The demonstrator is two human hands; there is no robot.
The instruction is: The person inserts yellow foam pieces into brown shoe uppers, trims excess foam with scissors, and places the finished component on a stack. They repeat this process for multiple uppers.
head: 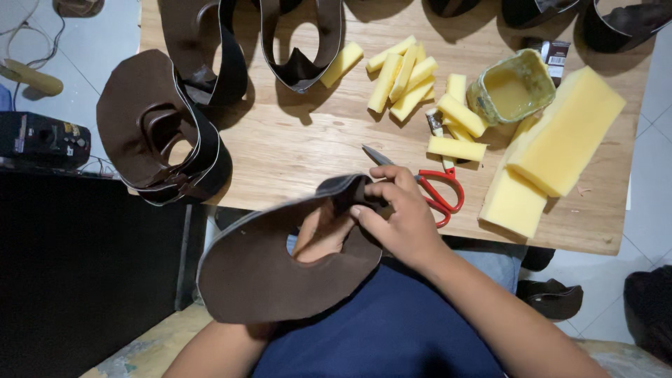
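A dark brown leather shoe-upper piece [266,269] with a hole in its middle lies over my lap at the table's near edge. My left hand [322,234] is under the piece, its fingers showing through the hole and holding it from beneath. My right hand [399,213] pinches the piece's upper edge near its narrow end. Red-handled scissors [437,192] lie on the wooden table [308,140] just right of my right hand.
Stacked brown leather uppers [157,129] sit at the table's left edge, more [297,42] at the back. Several yellow foam strips [406,77], two big yellow foam blocks [560,133] and an open pot of glue [511,87] lie right. A black box [42,136] stands left.
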